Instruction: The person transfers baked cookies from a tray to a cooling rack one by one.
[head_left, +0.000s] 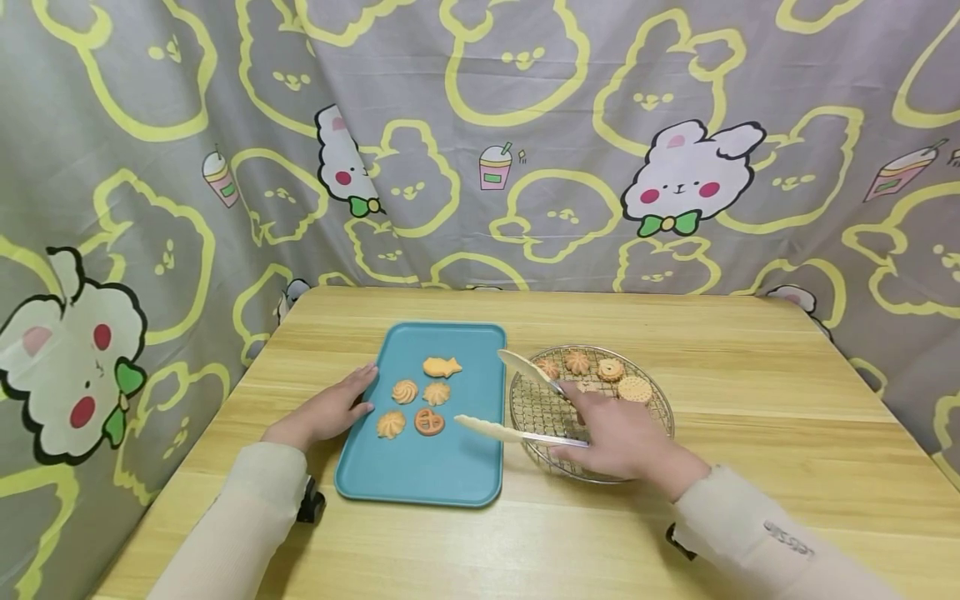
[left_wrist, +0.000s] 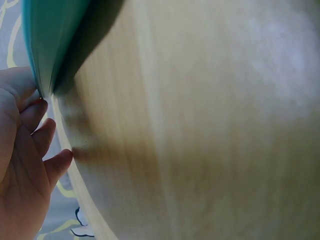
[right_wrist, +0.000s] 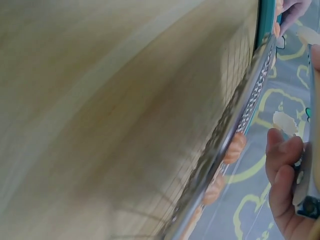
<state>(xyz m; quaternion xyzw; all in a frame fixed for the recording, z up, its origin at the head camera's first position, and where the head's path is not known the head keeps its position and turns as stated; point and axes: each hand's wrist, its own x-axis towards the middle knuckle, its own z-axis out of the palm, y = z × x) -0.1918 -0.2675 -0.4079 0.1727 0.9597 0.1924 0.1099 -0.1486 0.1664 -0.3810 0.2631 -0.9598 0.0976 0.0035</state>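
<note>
My right hand [head_left: 626,437] holds metal tongs [head_left: 555,439] with cream tips, their arms spread wide over the gap between tray and rack. Nothing is between the tips. Fingers of my left hand [head_left: 333,408] lie against the left rim of a blue tray [head_left: 457,479]. On the tray are a fish-shaped cookie [head_left: 442,367], a pretzel cookie [head_left: 429,422] and three swirled cookies [head_left: 405,392]. Beneath my right hand is a round wire rack [head_left: 543,458] with several cookies, among them a round pale one [head_left: 634,390]; the hand hides part of the rack.
Tray and rack stand side by side on a wooden table [head_left: 780,400]. A grey curtain [head_left: 420,75] with cartoon prints hangs behind the table and along its left side. In the right wrist view, the rack's rim [right_wrist: 240,107] shows edge-on above the tabletop.
</note>
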